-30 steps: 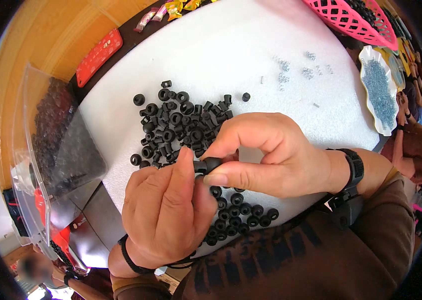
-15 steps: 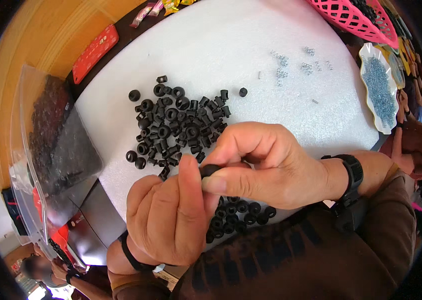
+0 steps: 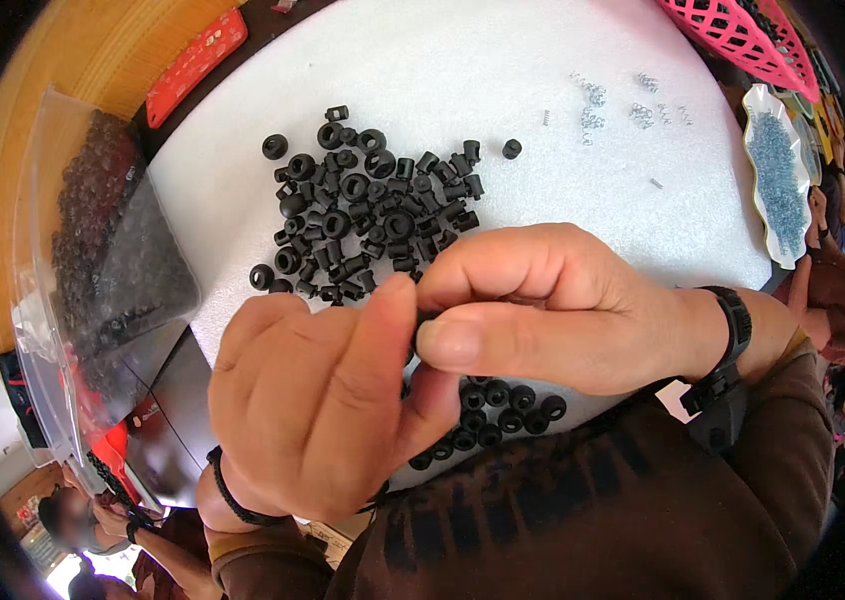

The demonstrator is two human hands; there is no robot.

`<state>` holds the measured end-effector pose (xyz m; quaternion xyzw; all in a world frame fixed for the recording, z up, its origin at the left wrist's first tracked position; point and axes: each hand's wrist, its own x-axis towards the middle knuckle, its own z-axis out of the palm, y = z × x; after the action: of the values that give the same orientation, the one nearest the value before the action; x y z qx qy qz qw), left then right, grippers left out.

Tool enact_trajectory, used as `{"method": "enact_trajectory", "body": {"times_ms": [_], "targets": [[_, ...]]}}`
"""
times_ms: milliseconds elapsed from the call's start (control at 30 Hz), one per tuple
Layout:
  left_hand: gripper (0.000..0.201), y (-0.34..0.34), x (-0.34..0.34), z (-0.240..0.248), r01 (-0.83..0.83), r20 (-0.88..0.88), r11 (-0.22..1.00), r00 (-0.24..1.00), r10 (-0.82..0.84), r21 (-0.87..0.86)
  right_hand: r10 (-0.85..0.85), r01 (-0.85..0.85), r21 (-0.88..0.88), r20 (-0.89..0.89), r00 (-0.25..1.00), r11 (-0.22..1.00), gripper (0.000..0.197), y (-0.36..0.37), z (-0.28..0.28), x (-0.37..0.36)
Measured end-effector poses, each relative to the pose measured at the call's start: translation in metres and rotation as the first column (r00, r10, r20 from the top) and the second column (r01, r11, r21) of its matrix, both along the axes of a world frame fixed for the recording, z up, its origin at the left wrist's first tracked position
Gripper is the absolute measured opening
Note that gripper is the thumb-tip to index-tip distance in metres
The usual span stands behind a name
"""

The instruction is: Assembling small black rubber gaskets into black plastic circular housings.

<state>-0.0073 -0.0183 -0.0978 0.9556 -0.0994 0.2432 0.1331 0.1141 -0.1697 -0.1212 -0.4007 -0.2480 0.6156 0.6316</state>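
Observation:
My left hand (image 3: 313, 400) and my right hand (image 3: 553, 310) meet fingertip to fingertip over the near part of the white foam sheet (image 3: 583, 200). Between their thumbs and forefingers is a small black cord lock part (image 3: 424, 319), nearly all hidden by the fingers. Just beyond the hands lies a loose pile of black cord lock pieces (image 3: 373, 210), some round balls with holes and some short cylinders. Nearer my body, partly behind my hands, sits a group of round black cord locks (image 3: 503, 410). Small metal springs (image 3: 593, 110) lie scattered at the far right.
A scalloped white dish (image 3: 758, 110) full of springs stands at the right, beside a pink basket (image 3: 713, 40). A clear plastic bin (image 3: 28, 250) with dark pieces is at the left. A red packet (image 3: 198, 65) lies at the far left. Other people sit at both sides.
My fingers have closed further over the small black part, which shows less now. The left hand has shifted a little left. The whole view has tilted slightly.

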Motion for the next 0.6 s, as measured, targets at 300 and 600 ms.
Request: {"method": "enact_trajectory", "body": {"times_ms": [300,600], "targets": [[0.046,0.0,-0.003,-0.007,-0.055,-0.067,0.988,0.997,0.046,-0.145,-0.106,0.067,0.194,0.202,0.974,0.979,0.018,0.002,-0.009,0.004],[0.035,0.004,0.004,0.005,0.006,-0.175,0.986,0.984,0.023,0.164,-0.033,0.027,0.072,0.093,0.995,0.997,0.019,0.001,-0.008,0.002]]}}
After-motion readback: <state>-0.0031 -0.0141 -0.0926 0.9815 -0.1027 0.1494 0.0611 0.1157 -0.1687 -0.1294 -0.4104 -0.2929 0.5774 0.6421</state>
